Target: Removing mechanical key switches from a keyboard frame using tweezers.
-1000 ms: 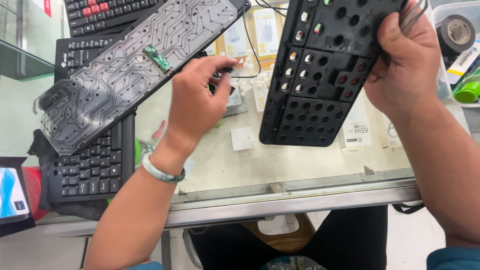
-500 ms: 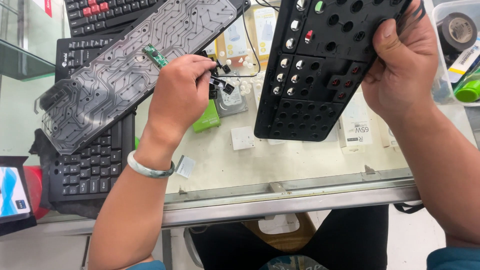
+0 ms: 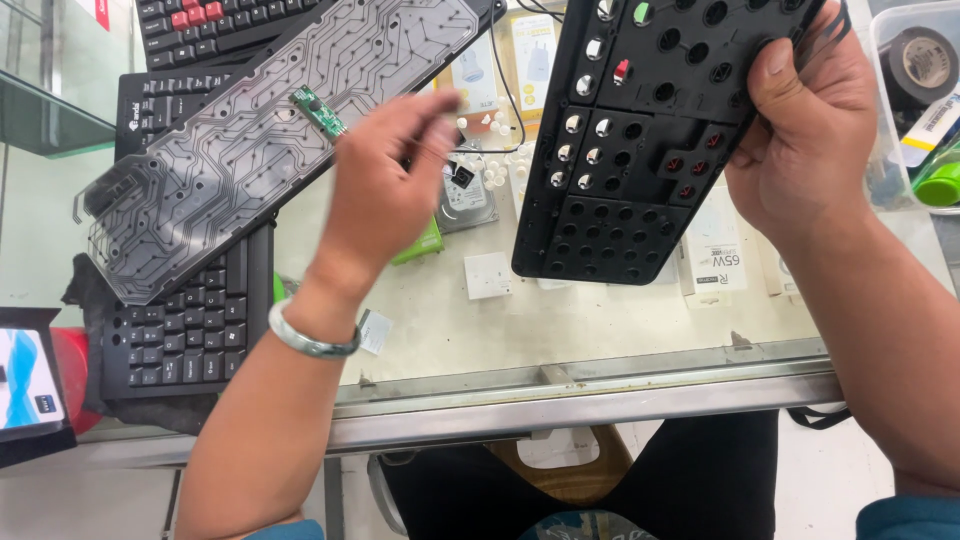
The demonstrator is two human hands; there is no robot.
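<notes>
In a clear tub point(image 3: 885, 60), tape roll point(image 3: 918, 62), green marker point(image 3: 938, 186)

Head view: worn on the head, facing steeply down, close over the glass counter point(image 3: 600, 330)
Views sharing scene: one only

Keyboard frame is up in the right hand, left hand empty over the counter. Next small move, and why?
Probably bring the left hand down to the loose white rubber domes on the glass counter and pick one up. The black keyboard frame, held tilted in the right hand, has domes in only some holes; many are bare. The left hand looks empty, though blurred.
</notes>
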